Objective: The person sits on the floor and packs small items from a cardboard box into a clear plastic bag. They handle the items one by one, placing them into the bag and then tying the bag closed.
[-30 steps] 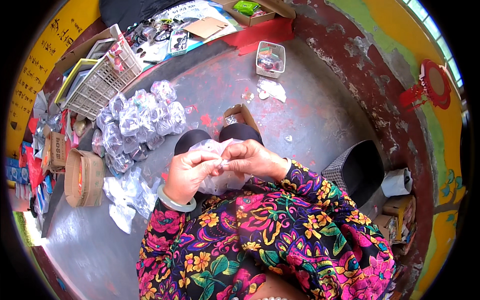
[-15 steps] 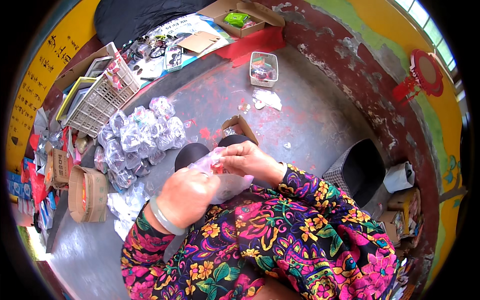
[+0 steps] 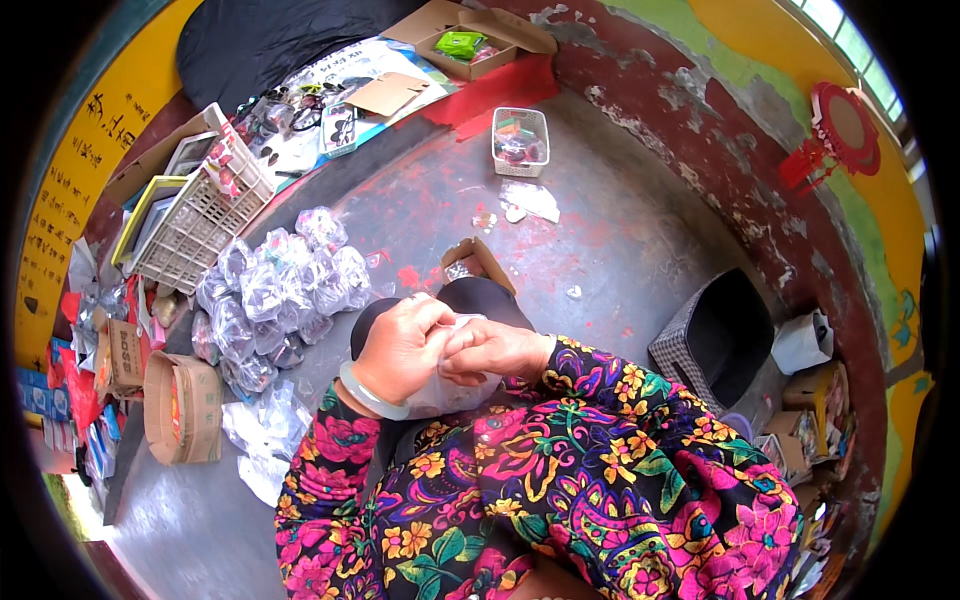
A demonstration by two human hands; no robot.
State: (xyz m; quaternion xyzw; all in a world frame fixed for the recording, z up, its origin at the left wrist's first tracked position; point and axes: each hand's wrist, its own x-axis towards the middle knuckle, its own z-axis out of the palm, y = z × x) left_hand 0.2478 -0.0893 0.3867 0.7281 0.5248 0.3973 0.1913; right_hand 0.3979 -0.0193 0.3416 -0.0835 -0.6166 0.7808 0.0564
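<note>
My left hand [image 3: 400, 345], with a pale bangle at the wrist, is closed at the top of a clear plastic bag [image 3: 447, 394]. Against it my right hand [image 3: 497, 350] is closed too, its fingers curled at the same gathered bag top. The bag hangs below both hands in front of my lap, and the hands hide most of it. What lies inside cannot be made out. Just beyond my knees is a small open cardboard box [image 3: 487, 268] with small shiny pieces in it.
A heap of filled clear bags [image 3: 270, 285] lies on the floor at left, with loose white plastic bags [image 3: 268, 430] and a cardboard carton [image 3: 200, 405] nearer. Ahead stands a white basket [image 3: 521, 160]. A checkered black bin [image 3: 685, 372] is at right, by the peeling wall.
My hands have come together over the bag, the left moving up and right. The bag's top, spread between them earlier, is now bunched and covered by my fingers.
</note>
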